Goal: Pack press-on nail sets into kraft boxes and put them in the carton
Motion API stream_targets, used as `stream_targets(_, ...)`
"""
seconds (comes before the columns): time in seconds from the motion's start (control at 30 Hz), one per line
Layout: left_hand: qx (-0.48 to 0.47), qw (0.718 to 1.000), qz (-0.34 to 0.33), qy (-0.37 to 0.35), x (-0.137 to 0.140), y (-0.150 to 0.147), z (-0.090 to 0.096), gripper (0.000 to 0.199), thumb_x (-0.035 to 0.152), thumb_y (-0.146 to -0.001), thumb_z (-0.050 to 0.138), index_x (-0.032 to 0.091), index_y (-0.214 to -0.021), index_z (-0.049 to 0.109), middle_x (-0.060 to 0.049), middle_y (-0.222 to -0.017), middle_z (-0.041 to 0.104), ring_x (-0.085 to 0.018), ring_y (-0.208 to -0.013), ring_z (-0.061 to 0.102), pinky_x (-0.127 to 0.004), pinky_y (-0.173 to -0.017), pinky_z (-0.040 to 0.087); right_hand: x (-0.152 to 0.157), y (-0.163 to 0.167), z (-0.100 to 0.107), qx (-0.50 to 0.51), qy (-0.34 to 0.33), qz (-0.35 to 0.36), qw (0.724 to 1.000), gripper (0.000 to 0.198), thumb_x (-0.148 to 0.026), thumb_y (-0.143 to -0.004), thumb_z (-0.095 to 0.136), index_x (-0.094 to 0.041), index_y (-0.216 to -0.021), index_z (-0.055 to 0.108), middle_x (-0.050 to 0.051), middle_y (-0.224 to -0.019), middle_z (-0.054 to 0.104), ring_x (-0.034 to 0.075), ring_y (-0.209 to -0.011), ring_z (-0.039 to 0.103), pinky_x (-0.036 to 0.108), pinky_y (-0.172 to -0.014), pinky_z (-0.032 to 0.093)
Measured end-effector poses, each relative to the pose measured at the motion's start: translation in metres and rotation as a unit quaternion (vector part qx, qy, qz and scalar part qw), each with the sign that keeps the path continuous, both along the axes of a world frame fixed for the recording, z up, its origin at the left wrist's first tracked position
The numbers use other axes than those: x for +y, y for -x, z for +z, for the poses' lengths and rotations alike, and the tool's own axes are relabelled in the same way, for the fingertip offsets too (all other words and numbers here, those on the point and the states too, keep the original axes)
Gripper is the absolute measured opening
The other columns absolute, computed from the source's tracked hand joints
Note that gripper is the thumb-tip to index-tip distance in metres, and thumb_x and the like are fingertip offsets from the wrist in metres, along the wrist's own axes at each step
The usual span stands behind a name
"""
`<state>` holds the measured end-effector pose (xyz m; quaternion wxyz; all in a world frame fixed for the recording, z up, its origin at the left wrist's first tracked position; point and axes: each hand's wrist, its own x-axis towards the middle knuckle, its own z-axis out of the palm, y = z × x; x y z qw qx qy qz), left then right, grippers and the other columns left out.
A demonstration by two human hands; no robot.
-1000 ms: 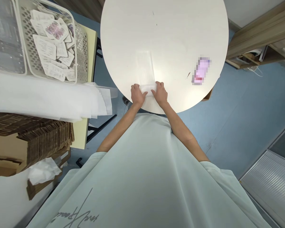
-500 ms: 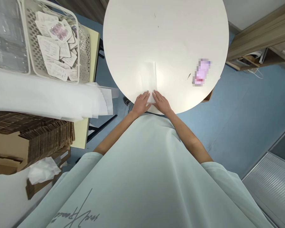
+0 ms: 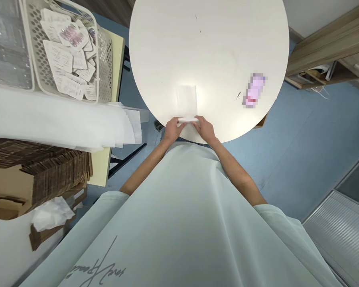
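Translucent sheet [image 3: 187, 99] is laid flat near the round white desk's [image 3: 221, 48] seven-o'clock edge, its thicker near end held by the left hand [image 3: 172, 129] and right hand [image 3: 206, 129]. At three o'clock from it, a pixelated pink object [image 3: 255, 89] is seen; at ten, a card-filled basket [image 3: 104, 67].

1. Before me, a translucent rectangular plastic sheet [image 3: 187, 100] lies on the round white table [image 3: 215, 44].
2. My left hand [image 3: 173, 129] and right hand [image 3: 206, 129] flank its near end.
3. To my left, a perforated white plastic basket [image 3: 105, 65].
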<state>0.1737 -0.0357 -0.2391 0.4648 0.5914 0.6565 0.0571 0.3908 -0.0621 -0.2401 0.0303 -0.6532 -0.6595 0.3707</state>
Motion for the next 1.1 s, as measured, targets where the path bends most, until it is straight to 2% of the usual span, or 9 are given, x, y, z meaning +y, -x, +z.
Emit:
stream_targets(0.1, 0.019, 0.998, 0.048, 0.021, 0.012, -0.005, -0.003, 0.018, 0.038, -0.106, 0.076, 0.022, -0.099, 0.073, -0.013, -0.117, 0.085, -0.032, -0.114, 0.078, -0.042, -0.106, 0.059, 0.018, 0.006, -0.006, 0.001, -0.005, -0.044, 0.999, 0.062, -0.066, -0.123, 0.037, -0.021, -0.156, 0.064, 0.018, -0.153, 0.074, 0.031, -0.111, 0.081, 0.046, -0.098, 0.068)
stream_targets(0.2, 0.033, 0.996, 0.082, 0.032, 0.022, -0.012, -0.009, 0.025, 0.036, -0.103, 0.079, 0.024, -0.088, 0.064, -0.010, -0.105, 0.082, -0.030, -0.106, 0.076, -0.043, -0.104, 0.059, 0.035, 0.007, -0.015, -0.007, 0.010, -0.073, 0.997, 0.055, -0.065, -0.122, 0.046, -0.022, -0.148, 0.067, 0.017, -0.145, 0.075, 0.028, -0.103, 0.079, 0.047, -0.097, 0.068)
stream_targets(0.33, 0.062, 0.991, 0.118, 0.019, 0.030, -0.021, -0.016, 0.020, 0.032, -0.099, 0.083, 0.023, -0.107, 0.067, -0.015, -0.121, 0.078, -0.034, -0.118, 0.073, -0.052, -0.113, 0.058, 0.051, 0.007, -0.025, -0.022, 0.027, -0.105, 0.994, 0.051, -0.060, -0.119, 0.057, -0.021, -0.152, 0.064, 0.020, -0.150, 0.069, 0.031, -0.112, 0.079, 0.052, -0.099, 0.070)
stream_targets(0.4, 0.056, 0.991, 0.119, -0.029, 0.032, -0.023, -0.019, 0.035, 0.030, -0.097, 0.084, 0.022, -0.126, 0.068, -0.020, -0.140, 0.073, -0.039, -0.136, 0.068, -0.058, -0.122, 0.054, 0.057, 0.009, -0.024, -0.028, 0.004, -0.107, 0.994, 0.054, -0.055, -0.118, 0.061, -0.021, -0.159, 0.060, 0.021, -0.159, 0.064, 0.034, -0.128, 0.076, 0.054, -0.106, 0.069)
stream_targets(0.5, 0.002, 0.994, 0.047, -0.097, 0.036, -0.023, -0.021, 0.052, 0.031, -0.101, 0.077, 0.023, -0.150, 0.064, -0.021, -0.165, 0.063, -0.042, -0.162, 0.052, -0.063, -0.136, 0.044, 0.061, 0.014, -0.018, -0.022, -0.046, -0.043, 0.998, 0.046, -0.042, -0.120, 0.056, -0.020, -0.160, 0.062, 0.021, -0.170, 0.060, 0.036, -0.156, 0.061, 0.059, -0.124, 0.061)
stream_targets(0.6, -0.036, 0.992, -0.062, -0.106, 0.039, -0.023, -0.022, 0.051, 0.029, -0.110, 0.055, 0.023, -0.159, 0.063, -0.018, -0.175, 0.059, -0.038, -0.167, 0.050, -0.062, -0.142, 0.036, 0.059, 0.016, -0.010, -0.001, -0.053, 0.040, 0.998, 0.048, -0.025, -0.120, 0.041, -0.018, -0.162, 0.063, 0.019, -0.178, 0.056, 0.031, -0.171, 0.047, 0.059, -0.139, 0.048)
stream_targets(0.77, -0.044, 0.989, -0.107, -0.092, 0.029, -0.015, -0.015, 0.055, 0.034, -0.114, 0.050, 0.022, -0.166, 0.062, -0.016, -0.184, 0.052, -0.035, -0.173, 0.045, -0.059, -0.145, 0.031, 0.038, 0.011, 0.001, 0.007, -0.014, 0.099, 0.995, 0.068, -0.026, -0.115, 0.053, -0.015, -0.181, 0.041, 0.020, -0.194, 0.031, 0.033, -0.184, 0.026, 0.064, -0.144, 0.039)
stream_targets(0.93, -0.045, 0.981, -0.177, -0.071, -0.007, 0.000, 0.000, 0.070, 0.029, -0.105, 0.059, 0.021, -0.175, 0.054, -0.015, -0.191, 0.040, -0.034, -0.179, 0.037, -0.060, -0.148, 0.022, -0.005, 0.006, 0.007, -0.007, 0.001, 0.122, 0.992, 0.069, -0.024, -0.116, 0.048, -0.013, -0.183, 0.038, 0.021, -0.194, 0.029, 0.033, -0.184, 0.027, 0.062, -0.142, 0.044)
stream_targets(1.1, -0.044, 0.977, -0.207, -0.037, -0.030, 0.012, 0.005, 0.082, 0.029, -0.095, 0.072, 0.021, -0.174, 0.054, -0.014, -0.190, 0.041, -0.033, -0.178, 0.039, -0.058, -0.150, 0.021, -0.035, -0.002, 0.010, 0.008, 0.008, 0.147, 0.989, 0.067, -0.042, -0.121, 0.044, -0.009, -0.179, 0.045, 0.025, -0.190, 0.036, 0.034, -0.182, 0.033, 0.058, -0.141, 0.046)
